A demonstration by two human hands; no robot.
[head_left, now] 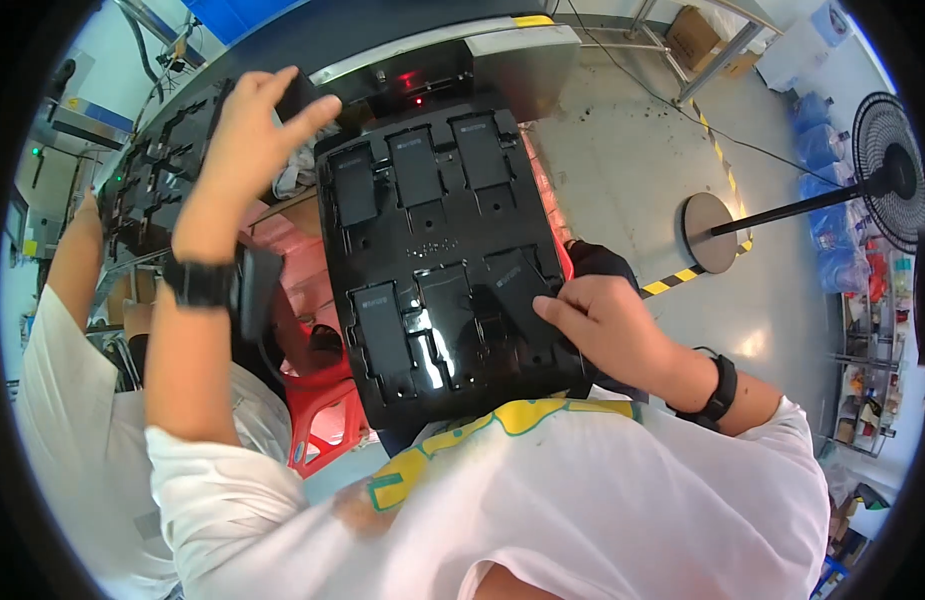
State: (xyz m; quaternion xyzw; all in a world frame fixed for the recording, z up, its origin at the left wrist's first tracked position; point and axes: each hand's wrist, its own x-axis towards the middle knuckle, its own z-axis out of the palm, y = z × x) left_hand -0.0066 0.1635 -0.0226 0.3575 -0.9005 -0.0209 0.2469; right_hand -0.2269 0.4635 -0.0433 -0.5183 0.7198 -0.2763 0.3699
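A black moulded plastic tray (437,247) lies in front of me, with several flat black rectangular pieces in its recesses, each with small pale print. The lower middle recess (444,325) holds no piece. My right hand (602,320) is at the tray's right side, thumb and forefinger pinched at the edge of a black piece (517,285) that sits askew in the lower right recess. Beyond the tray's upper left corner, my left hand (252,135) is raised, slightly blurred, with a dark block-like piece (297,95) between thumb and fingers; its shape is partly hidden.
A metal machine edge with a red light (419,101) borders the tray's far side. At left, a co-worker's arm (77,250) reaches to a line of black fixtures (162,180). A red plastic stool (327,410) is below the tray. A standing fan (887,165) is at right.
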